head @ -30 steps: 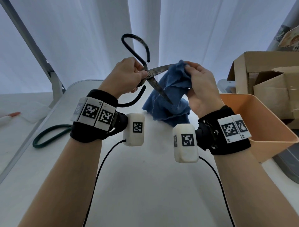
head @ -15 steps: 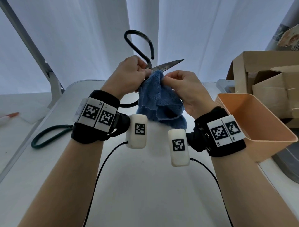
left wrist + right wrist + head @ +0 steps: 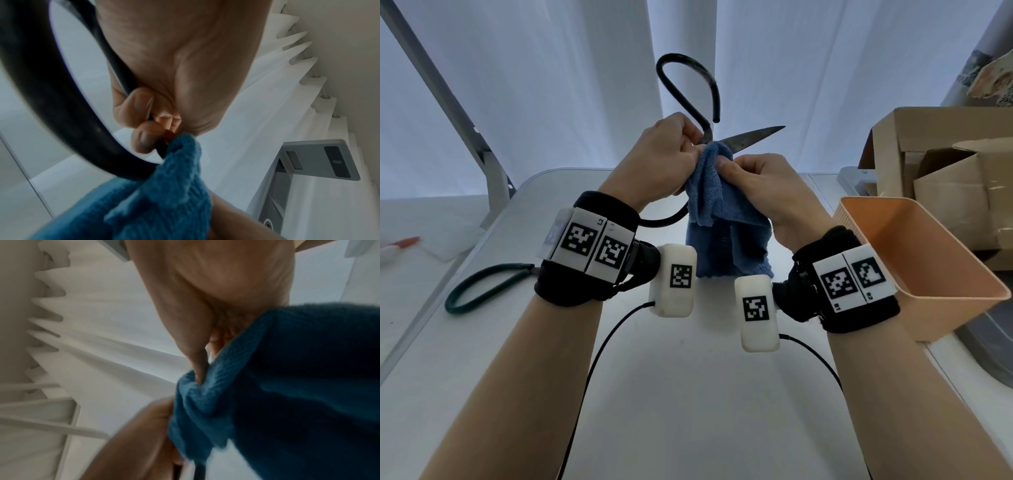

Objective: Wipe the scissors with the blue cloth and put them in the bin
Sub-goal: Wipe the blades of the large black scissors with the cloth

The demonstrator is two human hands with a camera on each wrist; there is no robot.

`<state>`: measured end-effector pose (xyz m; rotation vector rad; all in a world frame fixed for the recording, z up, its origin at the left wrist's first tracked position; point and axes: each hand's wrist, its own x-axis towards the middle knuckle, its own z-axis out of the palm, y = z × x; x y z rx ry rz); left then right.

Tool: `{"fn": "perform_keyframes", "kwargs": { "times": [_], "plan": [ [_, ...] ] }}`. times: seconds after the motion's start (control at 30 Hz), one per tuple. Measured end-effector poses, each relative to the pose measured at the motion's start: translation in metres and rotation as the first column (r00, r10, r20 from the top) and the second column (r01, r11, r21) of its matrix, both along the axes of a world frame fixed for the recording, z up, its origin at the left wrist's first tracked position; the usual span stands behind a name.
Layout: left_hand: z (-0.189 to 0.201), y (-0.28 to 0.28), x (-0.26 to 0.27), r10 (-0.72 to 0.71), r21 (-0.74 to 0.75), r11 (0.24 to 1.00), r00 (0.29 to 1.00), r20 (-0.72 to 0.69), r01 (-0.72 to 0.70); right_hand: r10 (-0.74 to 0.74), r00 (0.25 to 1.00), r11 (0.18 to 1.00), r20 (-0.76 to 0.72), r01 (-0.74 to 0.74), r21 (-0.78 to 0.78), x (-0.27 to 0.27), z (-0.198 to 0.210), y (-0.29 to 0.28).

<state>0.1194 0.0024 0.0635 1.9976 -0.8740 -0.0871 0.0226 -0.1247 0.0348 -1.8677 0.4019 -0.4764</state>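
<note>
Nearest the camera, the pale surface lies smooth and bare between the forearms, crossed only by two thin black cables; its left edge runs diagonally, and its rounded far corner sits behind the hands. Above it the left hand has its grip curled tight around the scissors at the pivot, one black looped handle arching up past the knuckles, the other curving under the wrist. The right hand pinches a fold of the blue cloth, a nubby terry fabric, pressing it against the scissors just beside the left fingers. One dull, dark-stained blade points right, clear of the cloth; the second blade is hidden in the folds. The cloth hangs down to the surface. Close by the right wrist stands the bin, smooth peach plastic, open-topped, partly covered by the wristband. A green cord loop lies left. Beyond are cardboard boxes, cut off at the frame, and white pleated curtains.
</note>
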Motion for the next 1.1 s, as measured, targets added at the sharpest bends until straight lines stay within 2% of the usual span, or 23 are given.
{"fn": "perform_keyframes", "kwargs": {
  "times": [0.2,0.37,0.5,0.73,0.83,0.93,1.1],
  "plan": [
    [-0.003,0.001,0.002,-0.022,0.029,0.999,1.000,-0.004,0.022,0.091,0.995,0.993,-0.029,-0.089,0.076,-0.002,0.000,-0.004],
    [-0.003,0.001,0.003,-0.005,0.005,1.000,0.999,-0.034,0.005,0.044,0.999,0.996,-0.006,-0.043,0.077,0.001,-0.004,0.000],
    [0.001,0.008,0.005,0.000,0.029,1.000,0.999,-0.048,0.001,0.062,0.998,0.993,-0.002,-0.062,0.100,0.003,-0.002,0.002],
    [0.007,0.033,0.023,0.147,-0.015,0.989,0.985,-0.086,-0.149,-0.130,0.986,0.982,0.100,0.115,0.148,-0.004,0.003,-0.007],
    [0.010,0.043,0.030,0.200,-0.053,0.977,0.974,-0.106,-0.206,-0.176,0.978,0.969,0.112,0.153,0.194,-0.003,0.003,-0.009],
    [0.012,0.045,0.030,0.198,-0.055,0.977,0.975,-0.105,-0.204,-0.180,0.977,0.954,0.118,0.143,0.265,0.000,0.001,-0.006],
    [0.012,0.043,0.029,0.221,-0.014,0.975,0.975,-0.002,-0.221,-0.256,0.953,0.913,0.163,0.182,0.365,-0.001,0.000,-0.008]
  ]
}}
